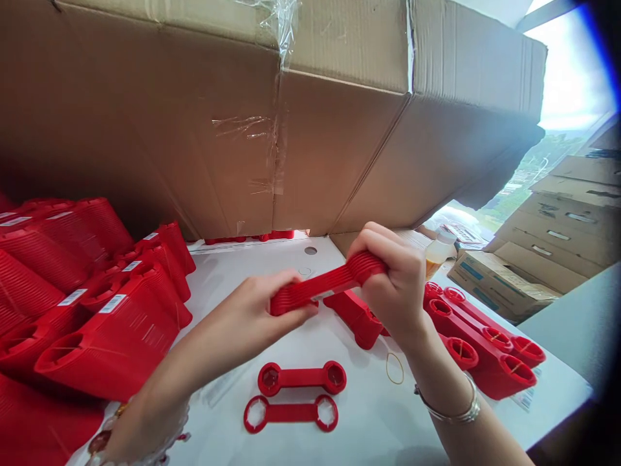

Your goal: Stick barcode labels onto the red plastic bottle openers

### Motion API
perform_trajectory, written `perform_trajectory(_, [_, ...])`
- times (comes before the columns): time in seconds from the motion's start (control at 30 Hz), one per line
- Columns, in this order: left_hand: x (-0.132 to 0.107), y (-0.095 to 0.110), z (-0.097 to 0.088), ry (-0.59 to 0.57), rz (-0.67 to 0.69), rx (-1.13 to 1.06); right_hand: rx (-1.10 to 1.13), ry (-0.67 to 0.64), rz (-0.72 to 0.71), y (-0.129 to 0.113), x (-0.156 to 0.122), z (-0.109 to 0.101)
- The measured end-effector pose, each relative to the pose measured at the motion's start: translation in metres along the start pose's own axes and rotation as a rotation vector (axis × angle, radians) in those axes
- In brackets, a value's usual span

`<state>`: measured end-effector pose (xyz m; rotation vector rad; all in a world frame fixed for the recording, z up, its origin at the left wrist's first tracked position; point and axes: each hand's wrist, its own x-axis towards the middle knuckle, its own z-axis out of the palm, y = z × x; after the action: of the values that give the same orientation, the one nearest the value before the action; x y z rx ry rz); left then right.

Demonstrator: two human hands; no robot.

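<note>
My left hand (264,307) and my right hand (391,278) both grip a stack of red plastic dumbbell-shaped pieces (327,281), one end in each hand, and the stack bends in a shallow arc. Below them on the white table (233,275) lie two single pieces: a solid-looking red one (301,378) and a red one with open ring ends (291,413). A thin rubber band (394,367) lies just below my right hand. Another red stack (356,317) lies partly under my hands.
Banded red stacks (111,330) pile up at the left, with more (485,353) at the right. A large cardboard box (218,129) hangs low overhead. A plastic bottle (439,252) stands behind my right hand. Flattened cartons (548,252) are stacked at the far right.
</note>
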<state>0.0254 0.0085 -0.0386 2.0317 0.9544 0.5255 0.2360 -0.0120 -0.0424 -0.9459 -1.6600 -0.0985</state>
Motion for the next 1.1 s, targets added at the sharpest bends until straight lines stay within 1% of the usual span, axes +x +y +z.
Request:
perform_trajectory(0.07, [-0.001,0.004,-0.006,-0.011,-0.06,-0.087,0.028,0.023,0.046,0.004,0.002,0.0])
perform_trajectory(0.1, [-0.002,0.006,-0.008,-0.031,-0.092,-0.12,0.04,0.001,0.067,0.006,0.003,0.0])
perform_trajectory(0.2, [0.0,0.007,-0.014,-0.085,-0.178,-0.124,0.041,-0.163,0.123,0.013,0.005,-0.001])
perform_trajectory(0.27, [0.005,0.002,-0.017,-0.072,-0.211,-0.087,0.032,-0.254,0.126,0.016,0.005,-0.002])
perform_trajectory(0.33, [0.01,-0.006,-0.019,-0.007,-0.201,-0.057,0.037,-0.322,0.088,0.014,0.005,-0.003])
perform_trajectory(0.4, [0.015,-0.015,-0.02,0.057,-0.2,-0.042,0.014,-0.41,0.014,0.01,0.002,-0.002])
perform_trajectory(0.47, [0.017,-0.022,-0.02,0.062,-0.214,-0.048,-0.065,-0.509,-0.07,0.005,-0.001,0.001])
perform_trajectory(0.53, [0.017,-0.024,-0.019,0.022,-0.227,-0.069,-0.157,-0.571,-0.137,0.003,-0.004,0.006])
perform_trajectory(0.6, [0.017,-0.022,-0.02,-0.037,-0.244,-0.094,-0.216,-0.598,-0.181,0.002,-0.005,0.012])
perform_trajectory(0.7, [0.016,-0.02,-0.025,-0.141,-0.273,-0.136,-0.264,-0.604,-0.217,0.002,-0.005,0.017])
perform_trajectory(0.77, [0.018,-0.021,-0.028,-0.216,-0.283,-0.172,-0.276,-0.629,-0.217,0.0,-0.004,0.018])
perform_trajectory(0.87, [0.022,-0.027,-0.029,-0.317,-0.29,-0.212,-0.292,-0.701,-0.178,-0.004,-0.005,0.016])
perform_trajectory(0.93, [0.025,-0.032,-0.029,-0.356,-0.29,-0.218,-0.315,-0.755,-0.138,-0.006,-0.007,0.016])
perform_trajectory(1.03, [0.026,-0.036,-0.028,-0.376,-0.286,-0.193,-0.306,-0.837,-0.053,-0.008,-0.01,0.016])
perform_trajectory(1.1, [0.024,-0.036,-0.028,-0.371,-0.286,-0.155,-0.272,-0.869,0.01,-0.009,-0.012,0.017])
